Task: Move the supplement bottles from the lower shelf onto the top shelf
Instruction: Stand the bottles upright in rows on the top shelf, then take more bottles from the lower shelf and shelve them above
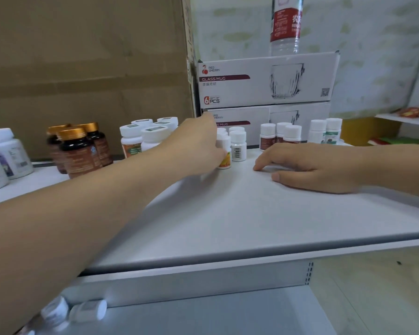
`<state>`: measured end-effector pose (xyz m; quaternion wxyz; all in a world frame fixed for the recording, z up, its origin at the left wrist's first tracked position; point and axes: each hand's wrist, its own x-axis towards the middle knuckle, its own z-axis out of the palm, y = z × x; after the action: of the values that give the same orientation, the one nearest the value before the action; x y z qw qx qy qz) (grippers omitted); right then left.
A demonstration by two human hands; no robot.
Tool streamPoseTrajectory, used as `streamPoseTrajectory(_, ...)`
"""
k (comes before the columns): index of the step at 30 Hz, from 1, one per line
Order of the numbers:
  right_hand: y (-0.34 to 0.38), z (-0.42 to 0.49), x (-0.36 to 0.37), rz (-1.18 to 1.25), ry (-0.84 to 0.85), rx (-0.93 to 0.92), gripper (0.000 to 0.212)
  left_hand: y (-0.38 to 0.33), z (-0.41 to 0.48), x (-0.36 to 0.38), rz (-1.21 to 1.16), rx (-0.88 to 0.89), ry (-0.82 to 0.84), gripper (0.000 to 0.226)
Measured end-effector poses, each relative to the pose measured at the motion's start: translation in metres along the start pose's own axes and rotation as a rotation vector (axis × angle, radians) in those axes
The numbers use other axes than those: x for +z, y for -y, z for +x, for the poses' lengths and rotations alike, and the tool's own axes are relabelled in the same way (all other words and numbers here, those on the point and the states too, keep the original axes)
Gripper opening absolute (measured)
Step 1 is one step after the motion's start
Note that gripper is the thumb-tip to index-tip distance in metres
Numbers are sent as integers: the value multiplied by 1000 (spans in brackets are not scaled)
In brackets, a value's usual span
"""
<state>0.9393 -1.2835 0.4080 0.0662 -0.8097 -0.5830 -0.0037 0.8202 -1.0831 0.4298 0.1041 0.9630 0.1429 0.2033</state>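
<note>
My left hand (198, 143) reaches across the top shelf (228, 218) and grips a small white bottle with an orange label (224, 155), which stands on the shelf beside other small white bottles (238, 146). My right hand (312, 165) lies flat and open on the shelf, holding nothing. On the lower shelf (215, 315), at the bottom left, two white bottles (87, 310) lie on their sides.
The top shelf's back carries amber bottles with gold caps (79, 151), large white jars (5, 155), white-capped bottles (145, 137) and more small bottles (281, 134) at right. Behind stand stacked glass mug boxes (266, 78), a water bottle (286, 25) and a cardboard wall (82, 56).
</note>
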Motion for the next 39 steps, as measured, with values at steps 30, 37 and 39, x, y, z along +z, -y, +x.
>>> streamPoseTrajectory(30,204,-158,88,-205,74,27,24,125,-380,-78,224,-481,126,19)
streamPoseTrajectory(37,250,-81,214,-47,125,45,30,229,-444,-18,107,-655,63,20)
streamPoseTrajectory(39,269,-50,252,1,143,65,31,270,-451,-2,56,-704,46,22)
